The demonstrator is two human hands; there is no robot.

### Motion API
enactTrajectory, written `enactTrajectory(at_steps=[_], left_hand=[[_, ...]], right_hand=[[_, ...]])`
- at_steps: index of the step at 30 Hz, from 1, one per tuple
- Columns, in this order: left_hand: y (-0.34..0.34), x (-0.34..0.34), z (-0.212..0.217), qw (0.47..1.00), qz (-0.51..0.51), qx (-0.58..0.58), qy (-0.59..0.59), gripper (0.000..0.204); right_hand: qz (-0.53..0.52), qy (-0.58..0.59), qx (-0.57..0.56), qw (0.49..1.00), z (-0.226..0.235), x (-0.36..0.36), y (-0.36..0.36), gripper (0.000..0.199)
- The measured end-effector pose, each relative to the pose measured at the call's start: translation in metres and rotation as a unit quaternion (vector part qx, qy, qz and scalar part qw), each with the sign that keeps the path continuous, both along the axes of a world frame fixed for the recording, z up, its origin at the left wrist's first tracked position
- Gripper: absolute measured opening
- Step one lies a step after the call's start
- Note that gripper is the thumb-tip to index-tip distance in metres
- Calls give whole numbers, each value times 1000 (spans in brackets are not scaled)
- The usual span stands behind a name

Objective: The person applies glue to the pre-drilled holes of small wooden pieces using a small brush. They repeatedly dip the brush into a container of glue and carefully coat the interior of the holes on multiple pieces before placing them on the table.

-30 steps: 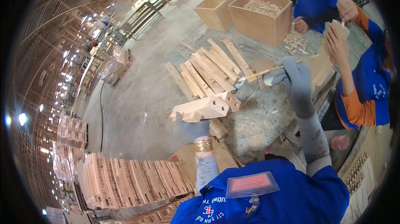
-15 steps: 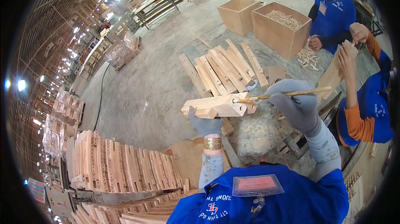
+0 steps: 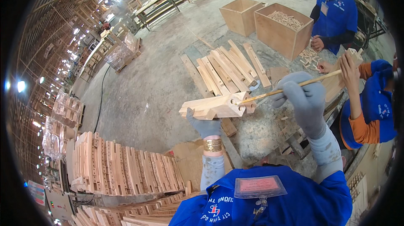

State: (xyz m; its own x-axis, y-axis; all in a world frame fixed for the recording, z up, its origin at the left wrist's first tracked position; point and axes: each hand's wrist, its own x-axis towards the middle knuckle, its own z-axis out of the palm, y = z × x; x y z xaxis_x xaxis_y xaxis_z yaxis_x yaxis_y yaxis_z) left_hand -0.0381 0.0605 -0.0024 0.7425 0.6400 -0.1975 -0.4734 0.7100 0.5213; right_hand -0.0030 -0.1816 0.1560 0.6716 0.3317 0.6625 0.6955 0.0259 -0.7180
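Observation:
My left hand (image 3: 204, 124), in a grey glove, is closed around a few pale wooden bars (image 3: 210, 106) from below and lifts them clear of the table. Round holes show in the bars' right end. A thin wooden stick (image 3: 271, 93) is pinched in my gloved right hand (image 3: 304, 99). It slants down to the left, its tip at the holed end; whether it enters a hole I cannot tell. Beyond my hands lie several loose wooden bars (image 3: 225, 68) side by side.
A plywood box (image 3: 280, 34) of dowels and another plywood box (image 3: 237, 15) stand at the back. Loose dowels (image 3: 309, 57) lie by a co-worker in blue (image 3: 336, 15). A nearer co-worker (image 3: 370, 112) holds a wooden piece (image 3: 336, 76) at right. Stacked bars (image 3: 126, 167) fill the lower left.
My right hand has risen slightly and the stick slants more steeply. The held bars have shifted a little left. The nearer co-worker's one hand has dropped from the wooden piece's end toward the loose dowels.

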Motion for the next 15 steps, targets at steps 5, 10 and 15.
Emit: enactTrajectory(at_steps=[5, 10, 15], left_hand=[[8, 0, -7, 1000, -2, -2, -11, 69], [11, 2, -7, 1000, -10, 10, -14, 68], [4, 0, 6, 999, -26, 16, -14, 67]], right_hand=[[16, 100, 73, 992, -3, -4, -6, 7], [30, 56, 23, 998, -4, -5, -7, 8], [84, 95, 18, 992, -4, -5, -1, 6]])
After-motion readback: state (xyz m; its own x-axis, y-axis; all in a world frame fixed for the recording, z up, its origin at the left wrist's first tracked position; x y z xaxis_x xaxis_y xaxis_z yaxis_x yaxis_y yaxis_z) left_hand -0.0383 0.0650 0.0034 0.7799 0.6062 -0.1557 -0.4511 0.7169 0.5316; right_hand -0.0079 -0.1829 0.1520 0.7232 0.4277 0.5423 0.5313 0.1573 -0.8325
